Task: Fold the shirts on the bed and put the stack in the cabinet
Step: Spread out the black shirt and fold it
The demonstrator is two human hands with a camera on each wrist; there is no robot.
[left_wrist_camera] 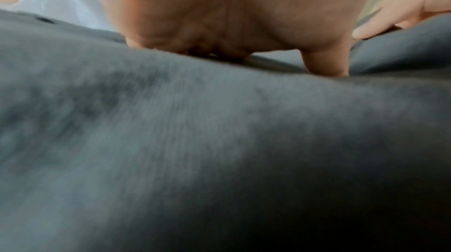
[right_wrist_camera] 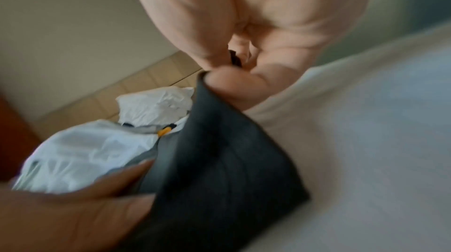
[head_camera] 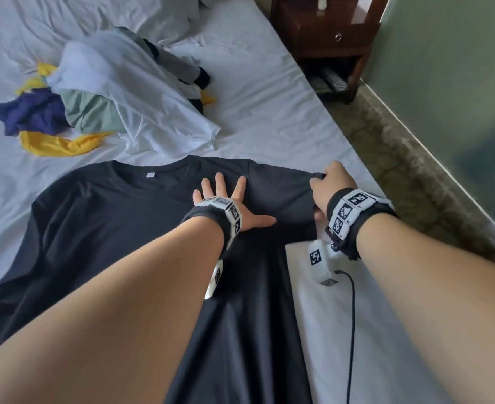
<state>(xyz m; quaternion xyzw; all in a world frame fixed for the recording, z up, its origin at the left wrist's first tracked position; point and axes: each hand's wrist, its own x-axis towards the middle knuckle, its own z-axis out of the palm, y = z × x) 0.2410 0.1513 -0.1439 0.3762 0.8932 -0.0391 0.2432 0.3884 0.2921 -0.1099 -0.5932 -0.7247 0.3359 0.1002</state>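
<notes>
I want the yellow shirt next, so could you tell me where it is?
In the head view, the yellow shirt lies far left on the bed, under the navy shirt.

A black cotton T-shirt is lying spread flat, collar away, on the white-sheeted bed; a crumpled heap of white, green, navy and yellow shirts is lying beyond it.

I can read no words, brand names or numbers anywhere. The small white tag inside the collar of the black shirt looks blank from here. The bands on my wrists carry only black-and-white square code patterns, not letters. Both wrist views are too blurred to show any print.
</notes>
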